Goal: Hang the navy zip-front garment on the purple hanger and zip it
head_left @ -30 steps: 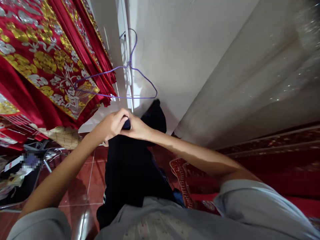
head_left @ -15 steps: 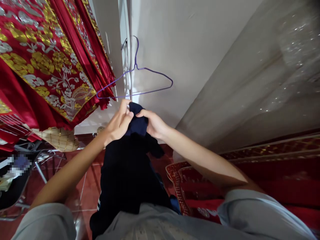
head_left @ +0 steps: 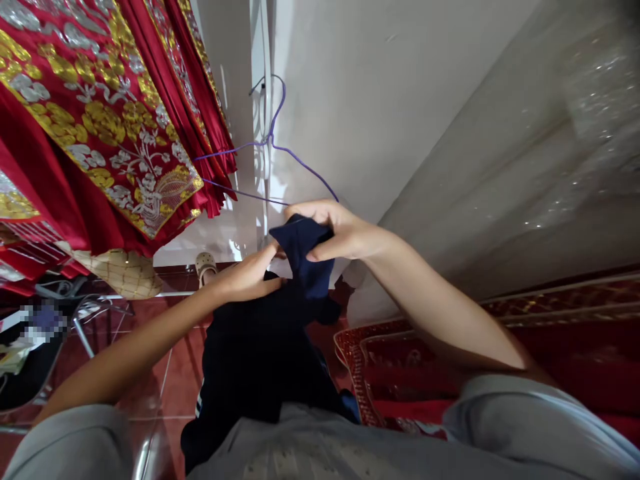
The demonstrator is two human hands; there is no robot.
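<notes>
A small dark navy cloth piece point(head_left: 313, 257), perhaps part of a garment, is bunched up in front of me. My right hand point(head_left: 340, 230) grips its upper right side, thumb in front and fingers curled behind. Lower on its left edge, my left hand point(head_left: 260, 277) holds it with the thumb apart; its fingertips are partly hidden behind the fabric. Just beyond my hands, a purple wire hanger point(head_left: 305, 165) hangs tilted by a white metal frame. My right hand covers its lower right corner.
Red cloths with gold and silver embroidery point(head_left: 135, 127) hang at the left. Below them are a black chair point(head_left: 30, 380) and a beige clog point(head_left: 205, 262) on the red tiled floor point(head_left: 160, 373). Plastic-covered material point(head_left: 500, 167) and a red trimmed cloth point(head_left: 370, 373) are at the right.
My right hand has shifted up and over the cloth's top right, and my left hand has slid lower. The cloth is turned and more upright. The hanger has swung and tilted.
</notes>
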